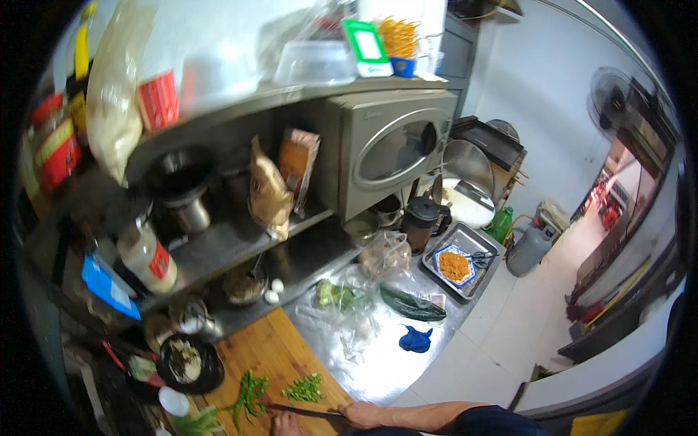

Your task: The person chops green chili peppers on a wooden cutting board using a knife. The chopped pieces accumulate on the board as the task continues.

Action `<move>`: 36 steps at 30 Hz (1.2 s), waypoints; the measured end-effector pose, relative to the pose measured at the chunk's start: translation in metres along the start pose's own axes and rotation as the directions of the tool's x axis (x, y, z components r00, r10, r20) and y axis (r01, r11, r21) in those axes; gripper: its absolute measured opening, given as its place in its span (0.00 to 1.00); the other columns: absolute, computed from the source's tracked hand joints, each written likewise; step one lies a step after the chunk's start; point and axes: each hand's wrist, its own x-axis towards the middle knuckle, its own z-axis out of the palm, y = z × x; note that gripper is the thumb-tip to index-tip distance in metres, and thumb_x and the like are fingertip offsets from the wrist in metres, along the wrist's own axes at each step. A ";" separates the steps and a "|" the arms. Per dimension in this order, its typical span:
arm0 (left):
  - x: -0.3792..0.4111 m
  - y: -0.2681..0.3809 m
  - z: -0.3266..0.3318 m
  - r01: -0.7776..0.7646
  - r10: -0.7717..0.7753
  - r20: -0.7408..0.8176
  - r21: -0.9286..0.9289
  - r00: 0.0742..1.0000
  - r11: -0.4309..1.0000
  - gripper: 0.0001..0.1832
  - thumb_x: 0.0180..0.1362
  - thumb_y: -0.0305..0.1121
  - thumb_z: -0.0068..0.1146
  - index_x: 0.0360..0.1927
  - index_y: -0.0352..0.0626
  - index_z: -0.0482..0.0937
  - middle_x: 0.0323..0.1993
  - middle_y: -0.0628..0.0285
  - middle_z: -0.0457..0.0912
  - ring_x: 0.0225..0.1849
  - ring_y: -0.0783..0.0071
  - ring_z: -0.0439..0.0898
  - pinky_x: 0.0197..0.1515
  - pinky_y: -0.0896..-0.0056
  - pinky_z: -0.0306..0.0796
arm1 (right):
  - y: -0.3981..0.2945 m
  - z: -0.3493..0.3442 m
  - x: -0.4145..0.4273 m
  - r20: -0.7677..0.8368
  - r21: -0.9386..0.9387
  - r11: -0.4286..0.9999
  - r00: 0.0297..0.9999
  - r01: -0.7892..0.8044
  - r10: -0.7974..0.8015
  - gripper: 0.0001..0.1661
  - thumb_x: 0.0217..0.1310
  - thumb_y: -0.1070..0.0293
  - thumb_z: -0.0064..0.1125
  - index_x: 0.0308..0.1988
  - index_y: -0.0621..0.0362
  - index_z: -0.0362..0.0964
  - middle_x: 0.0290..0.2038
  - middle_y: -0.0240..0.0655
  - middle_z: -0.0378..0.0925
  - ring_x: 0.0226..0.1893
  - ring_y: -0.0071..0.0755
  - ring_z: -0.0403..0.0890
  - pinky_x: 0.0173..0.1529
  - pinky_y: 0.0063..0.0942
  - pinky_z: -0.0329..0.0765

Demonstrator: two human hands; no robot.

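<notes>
My right hand (360, 415) is closed around the handle of a knife (305, 410) whose blade lies low over the wooden cutting board (272, 338). My left hand (286, 424) is at the bottom edge, near the blade's tip and the green chili peppers (250, 393); whether it holds anything is not clear. Chopped green pieces (305, 388) form a small pile beyond the knife. At the board's lower left are light green vegetable strips (199, 421).
Left of the board stands a black bowl of food (188, 364). Behind are a bagged green vegetable (332, 294), a cucumber (411, 304), a blue cloth-like item (416, 339) and a metal tray (480, 283) with a plate. A shelf with a microwave (392, 152) rises at the back.
</notes>
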 end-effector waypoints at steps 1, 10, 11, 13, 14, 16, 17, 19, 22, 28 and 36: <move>0.012 -0.011 0.009 0.007 -0.007 0.023 0.025 1.000 1.000 0.31 0.61 0.26 0.58 0.70 0.30 0.76 0.67 0.38 0.78 0.70 0.33 0.73 0.77 0.43 0.66 | 0.008 -0.009 0.009 -0.070 -0.005 0.998 0.995 0.069 -0.069 0.32 0.59 0.58 0.72 0.59 0.59 0.76 0.35 0.57 0.84 0.35 0.67 0.86 0.41 0.56 0.84; 0.016 -0.015 0.015 -0.028 0.018 0.088 0.115 0.996 0.993 0.28 0.64 0.33 0.59 0.65 0.26 0.79 0.72 0.39 0.74 0.75 0.36 0.69 0.77 0.39 0.65 | 0.021 -0.014 -0.022 0.095 -0.066 0.996 0.993 -0.059 0.066 0.14 0.65 0.62 0.62 0.44 0.59 0.84 0.40 0.54 0.88 0.43 0.65 0.89 0.48 0.59 0.85; 0.024 -0.003 -0.004 -0.011 0.003 0.106 0.075 0.994 0.997 0.27 0.64 0.32 0.59 0.65 0.28 0.79 0.71 0.40 0.75 0.75 0.38 0.70 0.78 0.41 0.66 | 0.011 -0.031 -0.026 0.239 -0.135 0.986 0.963 -0.096 0.126 0.13 0.62 0.63 0.64 0.42 0.59 0.84 0.38 0.55 0.88 0.41 0.61 0.90 0.48 0.58 0.86; 0.015 -0.005 0.004 0.008 -0.018 0.097 0.097 0.995 0.995 0.24 0.65 0.31 0.59 0.63 0.31 0.81 0.68 0.43 0.78 0.75 0.44 0.72 0.74 0.46 0.71 | 0.017 -0.021 -0.034 0.178 -0.192 0.977 0.976 -0.090 0.124 0.11 0.61 0.63 0.65 0.38 0.57 0.86 0.36 0.53 0.88 0.37 0.61 0.90 0.45 0.57 0.85; 0.011 -0.006 0.004 0.012 -0.016 0.055 0.069 0.998 0.998 0.22 0.65 0.29 0.58 0.61 0.31 0.81 0.65 0.44 0.79 0.73 0.44 0.72 0.72 0.49 0.74 | 0.023 -0.018 -0.035 0.206 -0.201 0.978 0.973 -0.061 0.103 0.11 0.65 0.63 0.65 0.42 0.58 0.83 0.36 0.53 0.87 0.36 0.64 0.89 0.45 0.57 0.85; 0.020 0.004 -0.017 0.069 -0.065 0.080 -0.051 0.995 0.996 0.20 0.64 0.27 0.59 0.58 0.28 0.82 0.63 0.42 0.79 0.68 0.41 0.74 0.71 0.51 0.74 | 0.007 -0.030 -0.039 -0.017 -0.149 0.989 1.000 -0.001 -0.001 0.16 0.71 0.62 0.65 0.51 0.58 0.73 0.37 0.55 0.86 0.36 0.68 0.87 0.43 0.59 0.84; 0.021 0.006 -0.018 0.042 -0.038 0.048 -0.083 0.998 0.996 0.19 0.64 0.25 0.60 0.56 0.25 0.83 0.60 0.39 0.80 0.65 0.39 0.75 0.71 0.50 0.73 | 0.003 -0.036 -0.042 -0.025 -0.153 0.987 0.999 0.041 -0.045 0.16 0.71 0.63 0.66 0.50 0.60 0.73 0.37 0.56 0.86 0.35 0.68 0.87 0.42 0.58 0.85; 0.015 0.001 -0.009 0.026 -0.025 0.043 -0.013 0.999 1.000 0.20 0.64 0.28 0.59 0.57 0.27 0.82 0.64 0.42 0.78 0.66 0.43 0.75 0.69 0.54 0.74 | 0.000 -0.042 -0.042 -0.009 -0.186 0.982 0.999 0.044 -0.047 0.15 0.71 0.65 0.66 0.50 0.60 0.73 0.37 0.55 0.86 0.35 0.68 0.88 0.41 0.57 0.85; 0.015 0.002 -0.008 0.014 -0.014 0.008 0.010 1.000 1.000 0.20 0.64 0.29 0.59 0.56 0.28 0.82 0.65 0.43 0.77 0.66 0.45 0.75 0.68 0.56 0.75 | -0.001 -0.045 -0.040 0.000 -0.228 0.972 0.998 0.055 -0.056 0.15 0.71 0.65 0.65 0.50 0.60 0.73 0.37 0.54 0.86 0.34 0.66 0.88 0.41 0.56 0.85; 0.017 0.001 -0.005 0.029 -0.028 0.030 -0.048 0.999 0.998 0.17 0.64 0.30 0.59 0.51 0.29 0.83 0.63 0.44 0.78 0.64 0.47 0.76 0.67 0.57 0.76 | 0.002 -0.046 -0.030 0.005 -0.270 0.959 0.996 0.082 -0.084 0.14 0.71 0.64 0.62 0.47 0.62 0.70 0.36 0.54 0.87 0.34 0.64 0.89 0.40 0.55 0.86; 0.022 0.003 -0.014 0.018 -0.017 0.006 -0.060 1.000 0.998 0.17 0.63 0.30 0.61 0.51 0.28 0.83 0.61 0.44 0.79 0.64 0.46 0.76 0.68 0.57 0.75 | -0.001 -0.047 -0.026 0.074 -0.350 0.934 0.996 0.073 -0.050 0.10 0.71 0.69 0.56 0.47 0.62 0.67 0.35 0.55 0.87 0.32 0.64 0.90 0.39 0.56 0.86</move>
